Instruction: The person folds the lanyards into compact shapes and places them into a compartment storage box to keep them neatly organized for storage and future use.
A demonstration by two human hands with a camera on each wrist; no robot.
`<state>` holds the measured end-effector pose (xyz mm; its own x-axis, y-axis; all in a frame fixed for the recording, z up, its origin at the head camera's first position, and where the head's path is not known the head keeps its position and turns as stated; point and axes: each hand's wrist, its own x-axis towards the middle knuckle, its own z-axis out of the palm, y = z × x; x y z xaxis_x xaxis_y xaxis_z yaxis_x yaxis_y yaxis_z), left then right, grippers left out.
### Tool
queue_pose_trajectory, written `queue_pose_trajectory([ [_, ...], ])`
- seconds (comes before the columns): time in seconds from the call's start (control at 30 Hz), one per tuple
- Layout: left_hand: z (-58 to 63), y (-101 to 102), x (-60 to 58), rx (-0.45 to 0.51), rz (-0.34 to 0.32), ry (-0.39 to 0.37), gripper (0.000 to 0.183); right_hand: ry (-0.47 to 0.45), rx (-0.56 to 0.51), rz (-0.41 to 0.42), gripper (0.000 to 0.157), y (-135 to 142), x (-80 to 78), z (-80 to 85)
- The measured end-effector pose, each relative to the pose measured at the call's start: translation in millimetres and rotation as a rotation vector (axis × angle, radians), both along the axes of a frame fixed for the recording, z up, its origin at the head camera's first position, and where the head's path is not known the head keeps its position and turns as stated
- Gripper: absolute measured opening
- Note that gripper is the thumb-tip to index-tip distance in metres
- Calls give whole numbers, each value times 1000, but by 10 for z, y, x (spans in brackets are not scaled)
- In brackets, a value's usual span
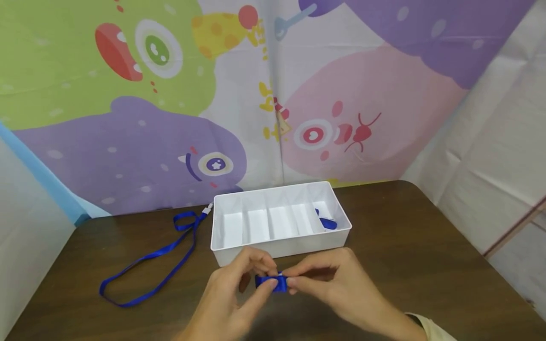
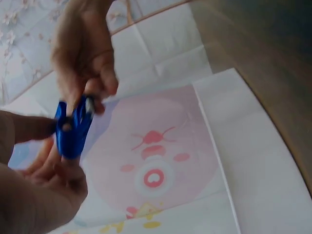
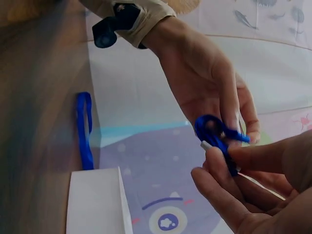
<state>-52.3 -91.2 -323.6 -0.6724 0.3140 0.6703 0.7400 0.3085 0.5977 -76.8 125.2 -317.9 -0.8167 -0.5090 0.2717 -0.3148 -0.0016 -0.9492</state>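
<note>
A blue lanyard (image 1: 279, 283), folded into a small bundle, is held between both hands just in front of the white box. My left hand (image 1: 239, 296) pinches its left part between thumb and fingers. At its other end, my right hand (image 1: 341, 284) pinches it with thumb and forefinger. In the left wrist view the folded lanyard (image 2: 72, 134) shows several loops. A white piece, partly hidden by fingers, pokes out of the bundle (image 3: 210, 129) in the right wrist view.
The white box (image 1: 281, 244) has several compartments, with a blue item (image 1: 328, 223) in the rightmost. Left of it, another blue lanyard (image 1: 170, 251) lies loosely looped, its white clip (image 1: 207, 209) by the box. A printed cloth (image 1: 264, 94) hangs behind the brown table (image 1: 405, 246).
</note>
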Motion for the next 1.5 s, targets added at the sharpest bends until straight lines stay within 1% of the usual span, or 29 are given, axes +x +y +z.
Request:
queue_pose_trajectory([
  [0.03,-7,14,9,0,29,15,31,-5,-14,7,9,-11,1,-3],
  [0.1,-29,41,14,5,61,70,28,-20,-43,31,12,-27,1,-8],
  [0.17,-53,66,13,5,82,142,18,-33,-62,59,15,-32,-5,-9],
  [0.23,-73,91,2,-5,89,211,7,-33,-66,75,17,-29,-10,-11],
  [0.27,-83,104,-5,-16,95,249,6,-32,-72,86,18,-29,-11,-15],
  [0.33,-93,127,-10,-44,121,305,15,-38,-79,93,19,-27,-7,-23],
  [0.43,-91,150,-13,-72,158,368,18,-22,-74,65,17,-36,17,-44],
  [0.53,-69,150,-31,-58,184,415,16,-5,-82,23,14,-36,47,-48],
  [0.57,-60,140,-37,-52,192,414,16,11,-95,20,13,-32,55,-45],
  [0.6,-49,123,-38,-52,196,385,17,20,-111,23,13,-26,59,-38],
  [0.63,-41,101,-38,-52,186,344,19,30,-127,26,13,-19,65,-28],
  [0.67,-31,75,-36,-54,161,285,19,44,-143,30,14,-15,68,-19],
  [0.7,-25,46,-31,-56,130,209,19,60,-153,33,14,-10,71,-10],
  [0.8,-14,-21,-17,-30,18,5,12,101,-156,40,17,-11,70,0],
  [0.87,-20,-36,-24,-9,-40,-47,11,103,-129,24,20,-19,70,-5],
  [0.93,-48,-28,-37,-7,-49,-10,12,140,-75,-4,21,-34,65,-15],
  [1.0,-80,-10,-41,-27,-37,51,9,221,-14,-25,19,-52,54,-29],
  [1.03,-99,-5,-45,-40,-29,92,7,272,19,-30,19,-64,45,-30],
  [1.1,-132,4,-47,-66,-14,133,3,407,93,-32,17,-79,22,-27],
  [1.17,-154,9,-48,-85,-15,129,3,499,157,-19,16,-74,-3,-20],
  [1.2,-165,8,-50,-97,-16,116,3,535,194,-16,18,-62,-16,-16],
  [1.3,-205,-22,-70,-144,-24,100,10,611,288,-30,22,-14,-52,-30],
  [1.33,-224,-43,-78,-167,-7,118,10,638,305,-45,24,5,-70,-45],
  [1.37,-246,-72,-90,-191,18,156,11,668,319,-69,25,25,-90,-63],
  [1.4,-268,-109,-98,-219,53,183,14,700,326,-94,27,47,-117,-81],
  [1.43,-291,-155,-112,-252,103,224,17,722,323,-120,28,68,-151,-99],
  [1.5,-347,-264,-155,-322,224,315,25,770,321,-191,30,107,-245,-125],
])
